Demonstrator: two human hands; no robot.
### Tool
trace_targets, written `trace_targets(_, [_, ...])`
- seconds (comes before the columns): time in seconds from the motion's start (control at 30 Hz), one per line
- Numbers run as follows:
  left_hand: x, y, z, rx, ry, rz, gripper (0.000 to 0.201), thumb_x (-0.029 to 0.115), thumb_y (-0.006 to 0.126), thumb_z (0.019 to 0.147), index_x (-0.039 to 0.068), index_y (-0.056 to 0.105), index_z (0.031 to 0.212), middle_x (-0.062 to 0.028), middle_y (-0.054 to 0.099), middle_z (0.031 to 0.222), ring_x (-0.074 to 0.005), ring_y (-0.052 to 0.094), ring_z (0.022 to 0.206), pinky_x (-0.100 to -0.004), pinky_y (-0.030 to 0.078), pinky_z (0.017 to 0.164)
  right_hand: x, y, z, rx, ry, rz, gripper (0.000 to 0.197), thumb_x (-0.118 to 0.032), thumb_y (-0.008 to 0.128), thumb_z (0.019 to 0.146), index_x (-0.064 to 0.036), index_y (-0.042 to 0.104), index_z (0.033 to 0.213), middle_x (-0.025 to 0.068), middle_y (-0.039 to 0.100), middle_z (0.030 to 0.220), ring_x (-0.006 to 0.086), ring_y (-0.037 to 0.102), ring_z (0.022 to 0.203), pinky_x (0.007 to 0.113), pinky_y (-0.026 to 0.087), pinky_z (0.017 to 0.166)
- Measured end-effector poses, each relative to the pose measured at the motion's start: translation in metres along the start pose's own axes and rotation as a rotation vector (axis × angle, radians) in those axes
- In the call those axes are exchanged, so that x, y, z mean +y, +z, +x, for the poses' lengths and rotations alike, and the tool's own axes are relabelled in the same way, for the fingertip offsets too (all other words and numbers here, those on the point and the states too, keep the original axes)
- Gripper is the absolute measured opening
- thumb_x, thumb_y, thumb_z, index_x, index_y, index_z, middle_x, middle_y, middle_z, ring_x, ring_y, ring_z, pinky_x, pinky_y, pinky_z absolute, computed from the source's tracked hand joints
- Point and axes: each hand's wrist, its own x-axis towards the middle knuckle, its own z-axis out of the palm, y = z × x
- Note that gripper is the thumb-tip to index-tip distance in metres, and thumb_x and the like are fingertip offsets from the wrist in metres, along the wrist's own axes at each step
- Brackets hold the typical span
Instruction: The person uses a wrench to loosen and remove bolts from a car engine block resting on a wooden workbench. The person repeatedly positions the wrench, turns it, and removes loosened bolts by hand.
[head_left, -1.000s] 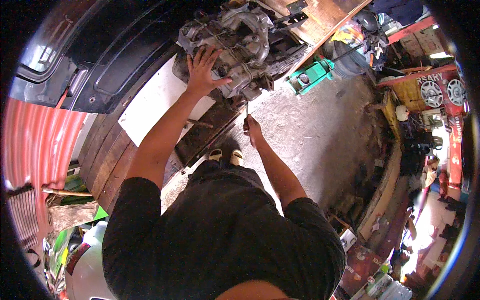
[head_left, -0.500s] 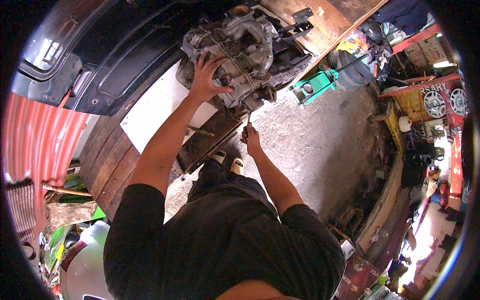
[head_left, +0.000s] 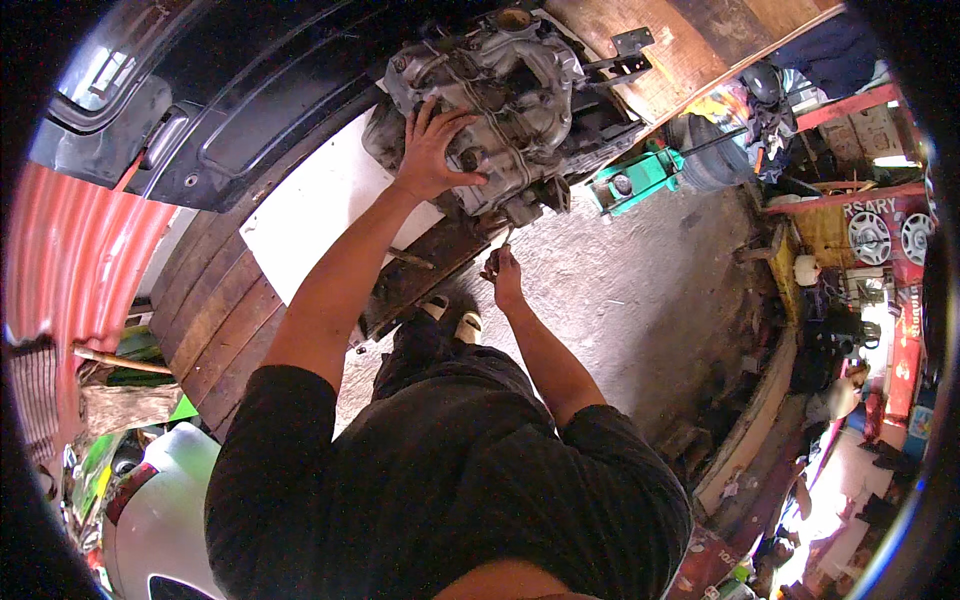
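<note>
A grey metal car engine (head_left: pixel 500 110) with cast, ribbed covers lies on the wooden bench ahead of me. My left hand (head_left: pixel 435 155) rests on its near side, fingers spread over the metal and gripping nothing. Lower and to the right, my right hand (head_left: pixel 503 272) is closed around a thin-shafted tool (head_left: pixel 507 238). Its pale shaft points up toward the engine's lower right corner; whether the tip touches the metal is too small to tell. The fist covers the handle.
White board (head_left: pixel 325 205) lies on the wooden planks (head_left: pixel 215 325), left of the engine. Beyond stands a dark vehicle panel (head_left: pixel 270 130). A green floor jack (head_left: pixel 635 182) sits on the concrete floor (head_left: pixel 620 290) near a tyre (head_left: pixel 708 150). Wheel covers (head_left: pixel 869 238) hang at right.
The view has shifted slightly, so the engine appears further right and lower. My left hand keeps its place on the engine, and my right hand still holds the tool below the corner.
</note>
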Motion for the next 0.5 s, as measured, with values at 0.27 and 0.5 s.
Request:
trace_targets(0.27, [0.004,-0.003,0.000,0.006,-0.004,0.015,0.100,0.069,0.076,0.053,0.023,0.046,0.137,-0.0035,0.042,0.143,-0.0358,0.016,0.142,-0.0602,0.007,0.114,0.016,-0.027,0.050,-0.027,-0.373,-0.292,0.039,-0.039,0.042,0.101,-0.0046,0.056,0.088,0.0016,0.052,0.079,0.0126,0.045,0.076,0.030,0.040,0.073])
trace_targets(0.5, [0.004,0.002,-0.001,0.025,0.012,-0.008,0.097,0.067,0.077,0.053,0.023,0.049,0.135,-0.0028,0.043,0.142,-0.0356,0.018,0.142,-0.0596,0.007,0.114,-0.059,-0.097,0.083,0.155,-0.882,-1.095,0.027,-0.035,0.065,0.083,-0.0082,0.069,0.077,0.0142,0.063,0.081,0.0320,0.058,0.081,0.043,0.046,0.073])
